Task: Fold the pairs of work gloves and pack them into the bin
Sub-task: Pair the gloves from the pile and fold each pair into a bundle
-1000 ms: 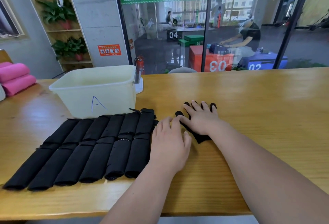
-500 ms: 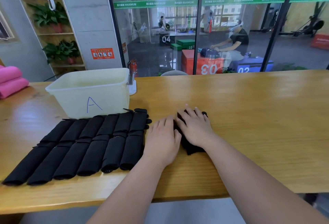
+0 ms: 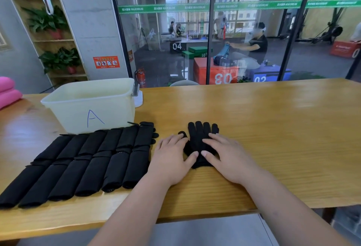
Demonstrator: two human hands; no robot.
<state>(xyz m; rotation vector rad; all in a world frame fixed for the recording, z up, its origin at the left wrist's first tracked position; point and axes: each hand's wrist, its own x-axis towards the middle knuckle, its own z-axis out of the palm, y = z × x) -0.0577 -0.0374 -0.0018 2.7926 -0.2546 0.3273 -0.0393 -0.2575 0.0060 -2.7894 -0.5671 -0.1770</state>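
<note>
left hand [image 3: 172, 157] and right hand [image 3: 224, 157] press flat on an unfolded glove pair [image 3: 199, 134] on the worktop [image 3: 273, 128], grip wide, holding nothing. folded pairs [image 3: 78, 163] lie in rows near the bin [image 3: 109, 116]; packing seems unstarted.

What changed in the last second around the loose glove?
The right hand slid back toward the person, off the fingers of the glove onto its palm, leaving them uncovered. The left hand moved in so its thumb presses it too. Both lie flat; nothing gripped. The folded gloves and the bin are unmoved.
</note>
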